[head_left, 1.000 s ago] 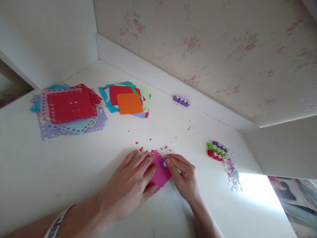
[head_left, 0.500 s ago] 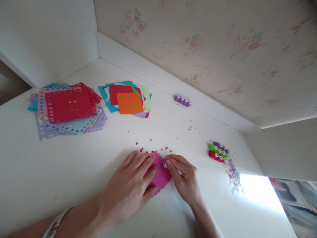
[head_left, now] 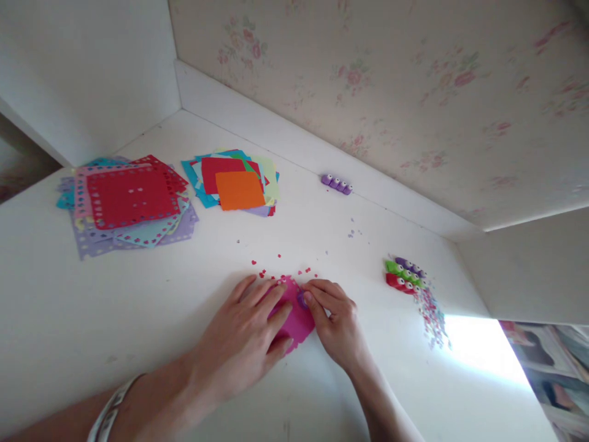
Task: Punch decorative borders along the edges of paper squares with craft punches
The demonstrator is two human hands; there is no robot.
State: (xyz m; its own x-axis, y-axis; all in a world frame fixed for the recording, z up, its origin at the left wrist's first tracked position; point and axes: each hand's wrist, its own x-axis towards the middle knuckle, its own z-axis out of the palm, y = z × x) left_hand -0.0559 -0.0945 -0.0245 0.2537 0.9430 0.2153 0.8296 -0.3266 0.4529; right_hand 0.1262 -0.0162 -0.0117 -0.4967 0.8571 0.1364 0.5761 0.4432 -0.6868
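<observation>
The left hand (head_left: 243, 334) lies flat on the table (head_left: 193, 294), its fingers spread and pressing the left part of a magenta paper sheet (head_left: 299, 325). The right hand (head_left: 335, 319) has its fingers pinched around a small purple craft punch (head_left: 302, 299) at the sheet's far right edge. Red paper cut-outs (head_left: 262, 272) are scattered just beyond the sheet. Far left, a red sheet tops a stack of border-punched paper (head_left: 133, 199); to its right, an orange sheet (head_left: 240, 190) tops a pile of plain coloured paper (head_left: 223, 166). A row of purple punches (head_left: 337, 184) sits near the far edge of the table. On the right, purple, green and red punches (head_left: 405, 276) stand in rows beside a heap of multicoloured confetti (head_left: 431, 319)
</observation>
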